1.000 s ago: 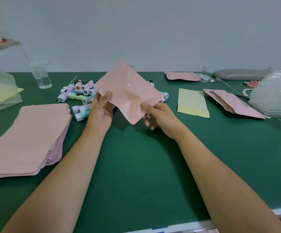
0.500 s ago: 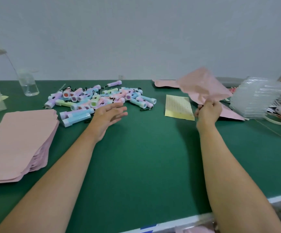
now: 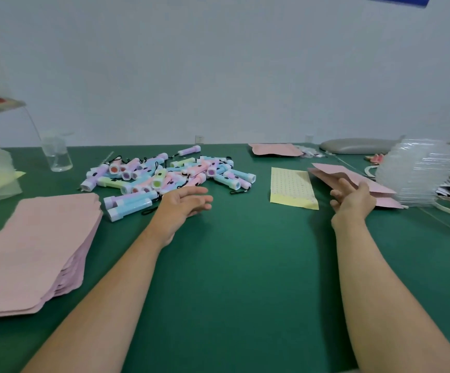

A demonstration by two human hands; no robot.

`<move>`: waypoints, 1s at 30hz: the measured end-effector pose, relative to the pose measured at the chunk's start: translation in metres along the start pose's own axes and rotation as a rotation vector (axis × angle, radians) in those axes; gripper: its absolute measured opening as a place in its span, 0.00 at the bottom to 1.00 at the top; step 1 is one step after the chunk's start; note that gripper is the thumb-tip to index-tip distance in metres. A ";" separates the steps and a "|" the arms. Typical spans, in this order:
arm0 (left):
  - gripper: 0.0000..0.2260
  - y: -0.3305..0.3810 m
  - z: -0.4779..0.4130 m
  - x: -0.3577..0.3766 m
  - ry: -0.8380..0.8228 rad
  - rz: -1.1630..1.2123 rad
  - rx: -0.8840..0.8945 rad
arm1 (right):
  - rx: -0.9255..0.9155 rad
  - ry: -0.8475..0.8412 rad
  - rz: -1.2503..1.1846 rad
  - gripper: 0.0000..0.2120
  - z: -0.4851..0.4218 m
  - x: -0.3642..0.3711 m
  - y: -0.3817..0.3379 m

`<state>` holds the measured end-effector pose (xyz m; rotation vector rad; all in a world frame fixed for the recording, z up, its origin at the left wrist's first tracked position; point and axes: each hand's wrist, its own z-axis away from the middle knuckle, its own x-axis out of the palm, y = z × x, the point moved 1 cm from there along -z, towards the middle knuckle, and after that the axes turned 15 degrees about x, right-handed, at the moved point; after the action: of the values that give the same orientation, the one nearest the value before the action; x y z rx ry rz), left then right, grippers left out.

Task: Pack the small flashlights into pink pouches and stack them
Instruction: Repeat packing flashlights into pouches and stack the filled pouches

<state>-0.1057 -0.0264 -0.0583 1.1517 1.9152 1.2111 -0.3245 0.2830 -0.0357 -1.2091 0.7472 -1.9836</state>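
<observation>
Dozens of light, rigid flashlights (image 3: 162, 175) probably want a mid-barrel pinch; left hand (image 3: 184, 201) relaxed and empty, right hand (image 3: 353, 197) straight-fingered against a pink pouch (image 3: 335, 172).

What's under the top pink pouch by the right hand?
A second pink pouch lies under the top pink pouch, its edge poking out beside the right hand. Whether more pouches sit beneath is hidden.

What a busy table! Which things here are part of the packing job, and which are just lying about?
Job: heap of small pastel plastic flashlights; stack of flat pink pouches, left; pink pouches lying at right, by the right hand; left hand near the heap.
Lying about: clear plastic bottle; stack of clear plastic trays; grey oblong pad.
</observation>
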 end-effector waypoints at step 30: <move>0.14 0.007 0.009 0.010 0.333 -0.465 0.221 | -0.764 -0.537 2.013 0.34 0.094 0.085 0.150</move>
<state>-0.0999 -0.0124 -0.0557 0.5674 2.4426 0.9923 -0.2287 0.1148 -0.0685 -0.5474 1.4909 0.2874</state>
